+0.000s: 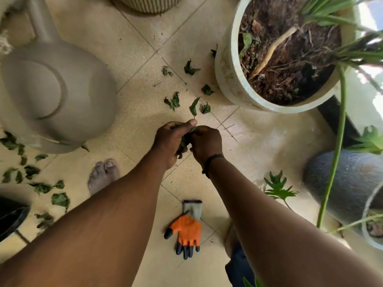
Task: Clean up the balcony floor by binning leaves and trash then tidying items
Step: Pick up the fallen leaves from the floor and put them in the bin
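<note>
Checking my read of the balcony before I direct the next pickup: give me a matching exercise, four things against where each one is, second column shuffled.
Things:
1. watering can
2. orange glove
3. white plant pot
4. bunch of leaves

Places:
A. held in the left hand, right hand touching it
B. upper right, filled with soil
C. flat on the floor tiles between the forearms
D. on the left, leaves scattered below it

Pairs: 1-D, 2-C, 3-B, 4-A

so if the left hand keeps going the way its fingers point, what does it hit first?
Probably the long leaf just past the left hand fingertips, then the leaf beside it. Height above the floor is unclear.
</note>
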